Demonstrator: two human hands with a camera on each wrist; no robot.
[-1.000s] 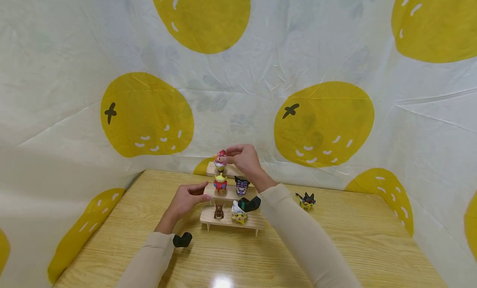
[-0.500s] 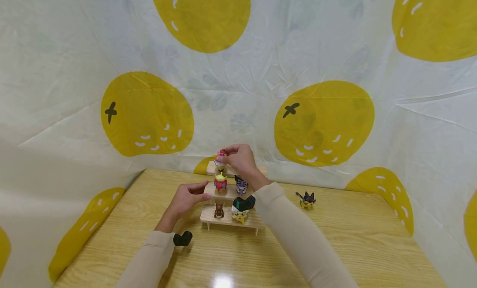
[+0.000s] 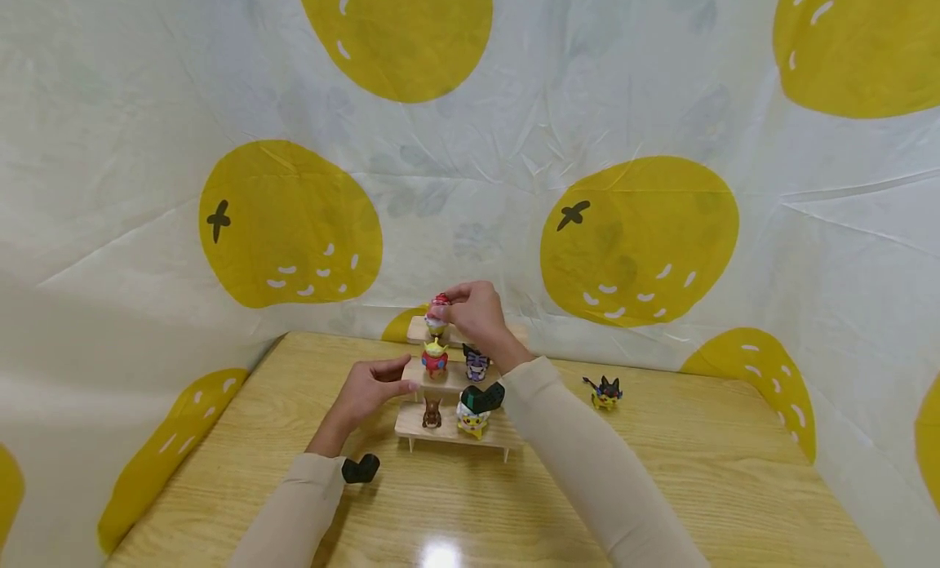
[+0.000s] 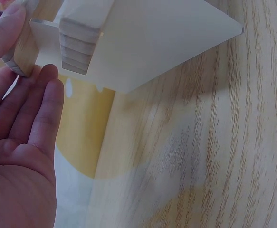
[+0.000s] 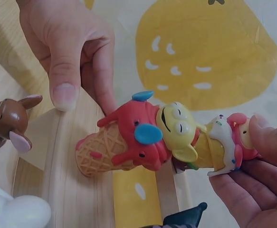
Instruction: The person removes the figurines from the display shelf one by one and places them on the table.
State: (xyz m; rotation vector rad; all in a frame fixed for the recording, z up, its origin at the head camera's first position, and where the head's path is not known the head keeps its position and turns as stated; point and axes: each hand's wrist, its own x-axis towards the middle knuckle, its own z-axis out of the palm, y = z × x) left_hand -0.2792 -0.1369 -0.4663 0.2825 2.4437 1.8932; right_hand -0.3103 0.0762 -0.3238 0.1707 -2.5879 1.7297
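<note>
My right hand [image 3: 479, 317] pinches a pink ice-cream-cone figurine [image 5: 246, 135] with white icing, at the left end of the top shelf of a three-tier wooden display stand [image 3: 444, 438]. Thumb and fingertips cover much of its upper part. The left hand [image 3: 373, 392] grips the left end of the middle shelf, thumb on top and fingers beneath. Beside that thumb, a red cone figurine with a yellow alien head [image 5: 145, 135] stands on the same shelf, and a purple figurine [image 3: 476, 367] stands to its right.
On the bottom shelf are a brown eared figurine [image 3: 431, 414] and a yellow one with white headwear [image 3: 473, 426], partly behind the right wrist camera [image 3: 482, 397]. A black-and-yellow figurine [image 3: 606, 394] stands on the table to the right. A fruit-print cloth [image 3: 470, 144] hangs behind.
The right hand and forearm have shifted slightly left, and the thumb now covers more of the pink figurine. The left hand keeps its grip on the middle shelf.
</note>
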